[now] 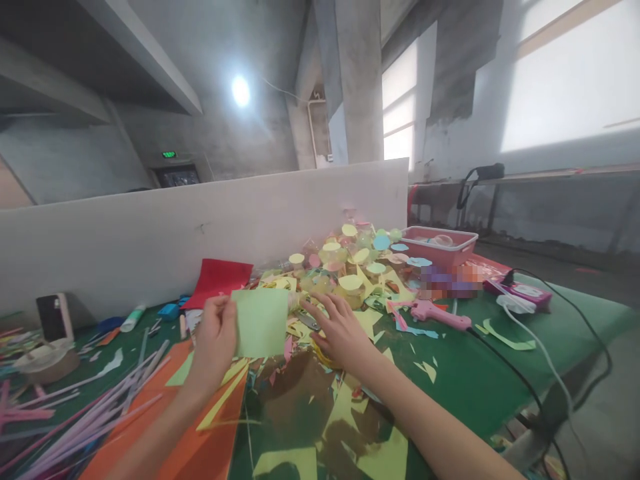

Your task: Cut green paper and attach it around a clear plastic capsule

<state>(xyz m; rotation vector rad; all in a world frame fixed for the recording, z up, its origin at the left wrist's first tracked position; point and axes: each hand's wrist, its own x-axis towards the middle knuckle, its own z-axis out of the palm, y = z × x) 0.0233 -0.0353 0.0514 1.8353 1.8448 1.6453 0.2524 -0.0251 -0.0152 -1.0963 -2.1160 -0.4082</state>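
Green table (465, 377), strewn with scraps (373, 320): we see the left hand (216, 337) pinching the pale green sheet (260, 325) above them by its left edge, presumably to leave its face clear. The right hand (343, 327) is at what look like scissors (307, 322), grip unclear to us; beyond, the pink glue gun (445, 315) lies aside, likely within reach

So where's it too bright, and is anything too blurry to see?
In the head view, a round light glares up high, bright patches at right look washed out, and blocky squares hide something behind the pink glue gun.
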